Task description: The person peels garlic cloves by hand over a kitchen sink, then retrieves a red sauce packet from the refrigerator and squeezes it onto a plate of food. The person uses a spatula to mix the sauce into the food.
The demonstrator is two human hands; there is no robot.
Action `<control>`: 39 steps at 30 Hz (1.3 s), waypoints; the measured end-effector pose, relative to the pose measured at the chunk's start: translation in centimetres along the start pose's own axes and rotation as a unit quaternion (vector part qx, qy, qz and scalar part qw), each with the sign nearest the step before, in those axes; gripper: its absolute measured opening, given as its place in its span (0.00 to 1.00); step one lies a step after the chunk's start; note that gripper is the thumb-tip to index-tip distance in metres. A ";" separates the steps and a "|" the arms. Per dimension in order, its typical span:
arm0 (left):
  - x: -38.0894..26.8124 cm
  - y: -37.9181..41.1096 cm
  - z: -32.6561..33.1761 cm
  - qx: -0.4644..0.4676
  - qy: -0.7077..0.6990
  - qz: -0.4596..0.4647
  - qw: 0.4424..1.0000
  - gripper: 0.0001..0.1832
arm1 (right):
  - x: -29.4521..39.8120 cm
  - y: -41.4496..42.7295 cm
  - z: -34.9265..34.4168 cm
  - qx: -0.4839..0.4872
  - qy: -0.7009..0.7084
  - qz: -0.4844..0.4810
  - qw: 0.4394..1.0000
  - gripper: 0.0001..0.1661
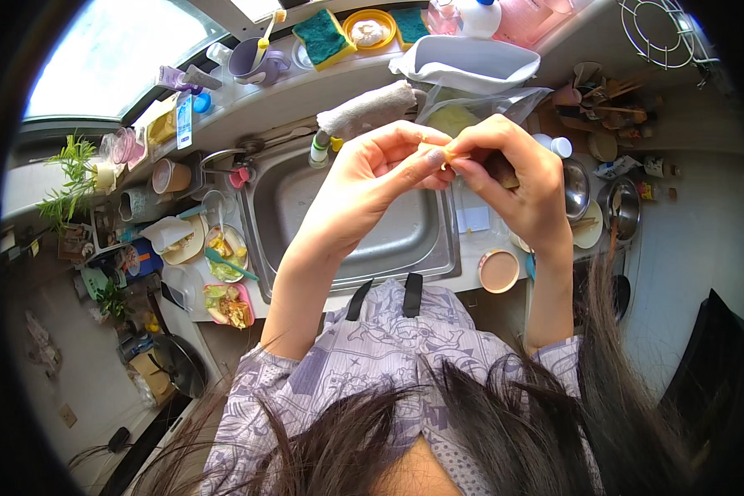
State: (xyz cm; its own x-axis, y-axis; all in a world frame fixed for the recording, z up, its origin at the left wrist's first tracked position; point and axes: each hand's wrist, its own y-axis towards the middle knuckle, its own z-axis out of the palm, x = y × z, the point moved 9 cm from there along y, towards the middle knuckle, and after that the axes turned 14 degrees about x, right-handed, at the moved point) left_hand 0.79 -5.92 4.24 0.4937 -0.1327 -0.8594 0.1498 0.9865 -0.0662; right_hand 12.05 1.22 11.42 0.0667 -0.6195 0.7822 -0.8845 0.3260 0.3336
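Both my hands are raised over the back right part of the stainless steel sink [378, 229]. Between the fingertips of my left hand [378, 180] and those of my right hand [514, 180] is a small, yellowish-orange piece [447, 155]; what it is I cannot tell. A brownish, rounded thing [501, 170] shows partly within my right palm, mostly hidden by the fingers. Behind the hands, a grey cloth [369, 110] wraps the faucet, and a clear plastic bag [465, 115] with something yellow-green in it lies beside it.
Plates of food [226, 251] and a pink tray of scraps [229, 305] stand left of the sink. A paper cup [498, 271] and metal bowls [620, 208] are at the right. On the ledge behind are sponges [323, 38], a garlic bulb [367, 33] and a purple mug [257, 62].
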 end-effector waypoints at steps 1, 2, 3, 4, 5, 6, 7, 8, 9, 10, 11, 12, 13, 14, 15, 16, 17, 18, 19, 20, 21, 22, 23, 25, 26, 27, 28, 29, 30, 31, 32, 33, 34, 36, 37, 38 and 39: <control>0.0 0.0 0.0 0.002 0.002 0.003 1.000 0.11 | -0.1 -0.1 0.0 0.000 0.004 -0.003 1.000 0.12; -0.2 0.0 0.0 0.001 0.007 0.008 1.000 0.12 | -0.4 -0.2 0.0 -0.003 0.025 0.002 1.000 0.11; -0.4 0.0 0.1 -0.001 0.011 0.013 1.000 0.12 | -0.6 -0.2 0.0 -0.006 0.047 0.008 0.999 0.11; -0.6 0.0 0.1 -0.003 0.016 0.018 1.000 0.12 | -0.9 -0.3 0.0 -0.009 0.068 0.013 0.998 0.10; -0.9 0.0 0.2 -0.006 0.021 0.025 0.999 0.12 | -1.2 -0.4 0.0 -0.013 0.092 0.015 0.996 0.09; -1.1 0.0 0.3 -0.010 0.026 0.032 0.999 0.11 | -1.5 -0.5 0.1 -0.017 0.115 0.017 0.993 0.09; -1.3 -0.1 0.4 -0.013 0.032 0.039 0.999 0.11 | -1.7 -0.6 0.1 -0.020 0.139 0.019 0.990 0.08; -1.6 -0.2 0.5 -0.016 0.048 0.051 0.997 0.10 | -1.7 -0.6 0.1 -0.024 0.145 0.020 0.989 0.08; -1.7 -0.2 0.5 -0.018 0.065 0.063 0.996 0.10 | -1.8 -0.7 0.1 -0.027 0.151 0.022 0.988 0.08; -1.9 -0.3 0.5 -0.021 0.081 0.074 0.994 0.09 | -2.0 -0.7 0.1 -0.031 0.157 0.024 0.987 0.08; -2.1 -0.4 0.5 -0.028 0.098 0.083 0.991 0.09 | -2.0 -0.7 0.1 -0.032 0.156 0.019 0.987 0.08; -2.3 -0.4 0.6 -0.034 0.115 0.092 0.989 0.09 | -2.1 -0.7 0.1 -0.034 0.156 0.015 0.987 0.08; -2.5 -0.4 0.7 -0.041 0.132 0.101 0.985 0.08 | -2.2 -0.8 0.1 -0.036 0.155 0.011 0.987 0.08; -2.8 -0.5 0.7 -0.054 0.164 0.114 0.978 0.08 | -2.4 -0.8 0.2 -0.040 0.158 0.016 0.986 0.08; -3.1 -0.6 0.9 -0.066 0.195 0.127 0.970 0.08 | -2.7 -0.9 0.2 -0.045 0.160 0.022 0.986 0.08; -3.4 -0.6 1.0 -0.078 0.226 0.141 0.961 0.07 | -2.9 -1.0 0.3 -0.051 0.161 0.028 0.985 0.08; -3.8 -0.6 1.3 -0.087 0.268 0.159 0.946 0.07 | -3.2 -1.2 0.3 -0.057 0.175 0.036 0.982 0.08; -4.2 -0.7 1.6 -0.096 0.310 0.178 0.929 0.07 | -3.5 -1.3 0.5 -0.063 0.190 0.043 0.979 0.08; -4.6 -0.9 1.9 -0.105 0.351 0.196 0.910 0.08 | -3.7 -1.3 0.6 -0.069 0.204 0.050 0.975 0.07; -5.1 -1.0 2.3 -0.106 0.390 0.214 0.889 0.08 | -3.9 -1.3 0.7 -0.075 0.230 0.048 0.969 0.07; -5.6 -1.2 2.8 -0.108 0.429 0.232 0.867 0.08 | -3.9 -1.3 0.8 -0.081 0.255 0.046 0.962 0.07; -6.1 -1.4 3.4 -0.109 0.466 0.249 0.842 0.09 | -3.9 -1.3 0.9 -0.086 0.281 0.045 0.955 0.07; -6.3 -1.4 3.6 -0.108 0.478 0.252 0.835 0.09 | -4.2 -1.3 1.1 -0.087 0.314 0.059 0.943 0.07; -6.5 -1.6 3.9 -0.106 0.501 0.258 0.819 0.10 | -4.6 -1.3 1.7 -0.088 0.380 0.086 0.917 0.06; -6.5 -1.6 4.0 -0.102 0.509 0.266 0.812 0.10 | -4.8 -1.4 2.0 -0.087 0.419 0.091 0.899 0.06; -6.6 -1.7 4.2 -0.099 0.517 0.273 0.805 0.10 | -4.9 -1.4 2.3 -0.085 0.457 0.096 0.880 0.05; -6.7 -1.8 4.3 -0.096 0.525 0.281 0.797 0.11 | -5.0 -1.4 2.6 -0.082 0.494 0.101 0.860 0.05; -6.8 -1.9 4.3 -0.092 0.529 0.288 0.793 0.10 | -5.3 -1.5 2.9 -0.079 0.522 0.106 0.843 0.05; -6.7 -1.9 4.2 -0.088 0.533 0.296 0.788 0.10 | -5.6 -1.6 3.1 -0.076 0.548 0.111 0.825 0.06; -6.5 -2.0 4.2 -0.084 0.536 0.304 0.783 0.10 | -5.9 -1.7 3.4 -0.072 0.574 0.116 0.807 0.06; -6.1 -1.8 3.2 -0.091 0.460 0.304 0.830 0.10 | -6.2 -1.6 3.0 -0.092 0.563 0.111 0.813 0.06; -5.5 -1.6 2.4 -0.097 0.380 0.302 0.869 0.10 | -6.3 -1.4 2.5 -0.111 0.552 0.106 0.820 0.06; -5.0 -1.4 1.6 -0.103 0.297 0.298 0.901 0.10 | -6.4 -1.2 2.0 -0.129 0.541 0.100 0.825 0.06; -4.4 -1.5 0.4 -0.111 0.237 0.271 0.926 0.12 | -6.9 -0.8 -0.6 -0.158 0.406 0.111 0.893 0.06; -4.3 -1.9 -0.2 -0.119 0.209 0.257 0.936 0.13 | -6.7 -0.3 -2.1 -0.171 0.302 0.111 0.931 0.06; -4.1 -2.2 -0.8 -0.128 0.177 0.236 0.947 0.15 | -7.1 0.3 -3.7 -0.181 0.174 0.131 0.959 0.08; -4.0 -2.6 -1.3 -0.134 0.157 0.233 0.950 0.14 | -7.5 1.0 -4.8 -0.181 0.090 0.142 0.969 0.08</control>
State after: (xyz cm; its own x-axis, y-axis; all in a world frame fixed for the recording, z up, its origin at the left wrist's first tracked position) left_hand -2.67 -7.80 7.16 0.1666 0.3177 -0.9334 -0.2661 0.9260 0.2677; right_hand 12.87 9.61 8.35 -0.0474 -0.3440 0.9378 -0.6609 0.7147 0.2288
